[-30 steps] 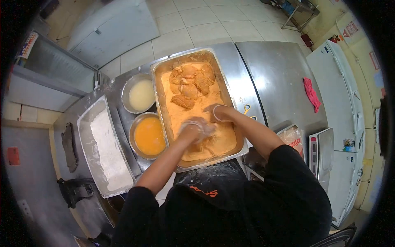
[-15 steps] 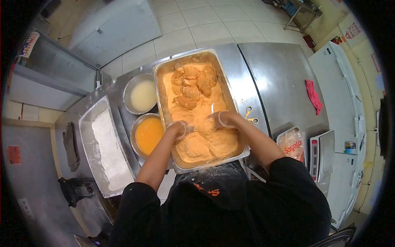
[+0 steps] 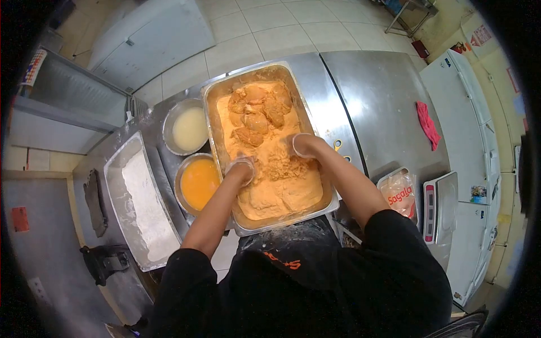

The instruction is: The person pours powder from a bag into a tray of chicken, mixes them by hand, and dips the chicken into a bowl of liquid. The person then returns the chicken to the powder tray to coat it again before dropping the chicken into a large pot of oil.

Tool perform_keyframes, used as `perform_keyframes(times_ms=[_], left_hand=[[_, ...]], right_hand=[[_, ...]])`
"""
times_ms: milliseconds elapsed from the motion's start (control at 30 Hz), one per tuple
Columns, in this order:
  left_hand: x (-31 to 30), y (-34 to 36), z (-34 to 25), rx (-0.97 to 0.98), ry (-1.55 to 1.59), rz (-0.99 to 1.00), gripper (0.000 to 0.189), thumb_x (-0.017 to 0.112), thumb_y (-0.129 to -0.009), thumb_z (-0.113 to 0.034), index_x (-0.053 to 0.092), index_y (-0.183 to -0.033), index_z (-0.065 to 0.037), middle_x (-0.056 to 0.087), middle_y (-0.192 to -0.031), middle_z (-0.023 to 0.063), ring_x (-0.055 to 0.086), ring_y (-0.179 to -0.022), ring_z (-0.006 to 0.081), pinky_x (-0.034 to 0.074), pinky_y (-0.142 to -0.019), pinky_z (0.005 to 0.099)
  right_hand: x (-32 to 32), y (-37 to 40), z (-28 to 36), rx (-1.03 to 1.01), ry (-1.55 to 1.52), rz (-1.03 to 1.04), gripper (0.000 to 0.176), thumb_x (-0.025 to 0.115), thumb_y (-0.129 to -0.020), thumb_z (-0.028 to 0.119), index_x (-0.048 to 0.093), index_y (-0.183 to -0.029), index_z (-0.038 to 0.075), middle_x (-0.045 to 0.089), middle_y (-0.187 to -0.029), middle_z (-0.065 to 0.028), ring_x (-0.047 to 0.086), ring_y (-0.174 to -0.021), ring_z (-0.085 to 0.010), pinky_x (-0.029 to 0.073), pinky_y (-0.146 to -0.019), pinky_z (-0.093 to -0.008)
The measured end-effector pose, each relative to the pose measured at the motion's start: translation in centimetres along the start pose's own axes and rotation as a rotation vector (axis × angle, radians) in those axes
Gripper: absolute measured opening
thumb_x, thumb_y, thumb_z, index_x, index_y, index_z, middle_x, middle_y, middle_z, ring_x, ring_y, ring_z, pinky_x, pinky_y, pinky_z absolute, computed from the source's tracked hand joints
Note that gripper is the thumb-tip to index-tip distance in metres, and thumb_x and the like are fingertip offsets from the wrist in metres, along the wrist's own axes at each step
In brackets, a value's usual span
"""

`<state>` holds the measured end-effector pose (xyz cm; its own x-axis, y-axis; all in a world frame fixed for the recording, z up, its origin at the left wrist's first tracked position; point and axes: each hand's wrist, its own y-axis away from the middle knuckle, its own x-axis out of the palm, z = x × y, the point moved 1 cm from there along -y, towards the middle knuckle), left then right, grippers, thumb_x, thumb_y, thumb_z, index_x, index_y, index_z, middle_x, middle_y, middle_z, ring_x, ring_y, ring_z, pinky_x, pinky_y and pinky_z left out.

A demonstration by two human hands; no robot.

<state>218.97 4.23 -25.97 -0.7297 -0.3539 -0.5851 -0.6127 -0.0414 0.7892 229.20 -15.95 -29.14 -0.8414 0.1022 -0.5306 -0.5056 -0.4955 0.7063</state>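
A deep metal tray (image 3: 211, 121) of orange seasoned flour (image 3: 282, 203) lies in front of me. Several raw, orange-coated meat pieces, which look like chicken (image 3: 262, 107), rest on the flour at the tray's far end. My left hand (image 3: 243, 168), in a clear glove, is at the left side of the flour. Opposite it, my gloved right hand (image 3: 296, 147) is in the flour near the tray's right wall. Between the hands is a crumbly, flour-covered heap (image 3: 282, 166). Flour and blur hide the fingers of both hands, so their grip does not show.
Left of the tray stand a bowl of pale liquid (image 3: 190, 128) and a bowl of orange liquid (image 3: 199, 183). Beyond them is a pan of white flour (image 3: 147, 205). On the right are yellow-handled scissors (image 3: 338, 145), a pink cloth (image 3: 428, 125), a plastic bag (image 3: 400, 197) and a scale (image 3: 442, 205).
Both hands have moved a little toward the far end of the tray. The flour between them is now rougher and more crumbly on top. The camera view has shifted slightly.
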Motion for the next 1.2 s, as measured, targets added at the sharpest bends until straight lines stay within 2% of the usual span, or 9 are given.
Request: perform_keyframes(times_ms=[100,300,400,433,600,733,900,1067,1200], left_hand=[[4.6,-2.3,0.0,0.061,-0.539,-0.193,0.065,0.059,-0.087,-0.011,0.037,-0.147,-0.005,0.039,-0.153,0.0141,0.048,-0.132,0.0322,0.045,-0.101,0.0385],[8.3,-6.5,3.8,0.088,0.155,0.031,0.048,0.059,-0.086,-0.016,0.056,-0.132,-0.003,0.055,-0.139,0.0145,0.056,-0.124,0.0292,0.043,-0.102,0.0393],[4.6,-2.4,2.5,0.125,-0.031,0.030,0.043,0.055,-0.087,-0.018,0.059,-0.127,-0.003,0.058,-0.135,0.0138,0.057,-0.121,0.0296,0.044,-0.101,0.0384],[3.9,-1.2,1.9,0.125,-0.177,-0.001,0.042,0.054,-0.087,-0.019,0.059,-0.126,-0.003,0.059,-0.135,0.0134,0.058,-0.121,0.0297,0.045,-0.100,0.0378],[9.2,-7.1,2.9,0.062,-0.272,-0.313,0.049,0.053,-0.084,-0.006,0.052,-0.132,0.003,0.060,-0.131,0.0194,0.057,-0.122,0.0300,0.045,-0.101,0.0359],[0.9,0.1,0.5,0.108,-0.514,0.381,0.063,0.055,-0.081,0.004,0.039,-0.143,0.004,0.047,-0.144,0.0226,0.047,-0.133,0.0303,0.042,-0.106,0.0363],[7.3,-4.4,1.8,0.004,-0.385,-0.082,0.052,0.064,-0.076,-0.001,0.056,-0.127,0.005,0.055,-0.133,0.0265,0.057,-0.123,0.0290,0.051,-0.095,0.0394],[5.8,-3.2,2.4,0.103,-0.200,-0.008,0.048,0.057,-0.084,-0.009,0.055,-0.130,0.005,0.060,-0.131,0.0199,0.060,-0.119,0.0312,0.050,-0.094,0.0424],[3.3,-1.6,2.4,0.189,-0.318,0.083,0.040,0.059,-0.083,-0.014,0.064,-0.120,0.001,0.063,-0.125,0.0208,0.063,-0.113,0.0326,0.051,-0.092,0.0443]], right_hand=[[4.8,-5.1,-3.0,-0.081,0.440,-0.357,0.073,0.058,-0.081,0.009,0.034,-0.149,0.014,0.042,-0.146,-0.0252,0.056,-0.120,-0.0398,0.050,-0.093,-0.0444],[5.2,-1.0,2.0,-0.040,0.112,0.140,0.072,0.073,-0.077,0.014,0.042,-0.142,0.008,0.065,-0.120,-0.0211,0.062,-0.111,-0.0338,0.051,-0.091,-0.0451],[2.3,-0.7,1.7,-0.116,0.131,0.272,0.058,0.073,-0.077,0.017,0.055,-0.131,0.006,0.068,-0.110,-0.0223,0.066,-0.102,-0.0351,0.052,-0.084,-0.0460],[2.2,0.0,1.1,-0.145,0.195,0.035,0.042,0.071,-0.078,0.019,0.064,-0.116,0.002,0.067,-0.110,-0.0232,0.067,-0.093,-0.0378,0.053,-0.077,-0.0459],[5.6,-1.3,1.3,-0.006,0.224,-0.039,0.050,0.071,-0.076,0.015,0.059,-0.123,0.005,0.068,-0.108,-0.0213,0.067,-0.098,-0.0352,0.055,-0.079,-0.0444],[2.8,-1.4,-0.6,-0.107,0.137,0.010,0.043,0.071,-0.081,0.025,0.063,-0.119,0.006,0.067,-0.110,-0.0188,0.066,-0.101,-0.0338,0.053,-0.085,-0.0410],[5.8,-0.8,-0.3,-0.058,0.408,-0.367,0.049,0.069,-0.085,0.037,0.060,-0.123,0.008,0.063,-0.121,-0.0181,0.059,-0.112,-0.0343,0.049,-0.093,-0.0405],[6.7,-3.2,0.0,-0.056,0.327,0.304,0.076,0.075,-0.077,0.029,0.040,-0.142,0.011,0.062,-0.122,-0.0214,0.061,-0.108,-0.0358,0.050,-0.089,-0.0420],[1.4,3.2,2.4,-0.143,0.072,0.366,0.085,0.078,-0.073,0.028,0.036,-0.145,0.010,0.064,-0.118,-0.0215,0.063,-0.102,-0.0359,0.051,-0.084,-0.0411]])
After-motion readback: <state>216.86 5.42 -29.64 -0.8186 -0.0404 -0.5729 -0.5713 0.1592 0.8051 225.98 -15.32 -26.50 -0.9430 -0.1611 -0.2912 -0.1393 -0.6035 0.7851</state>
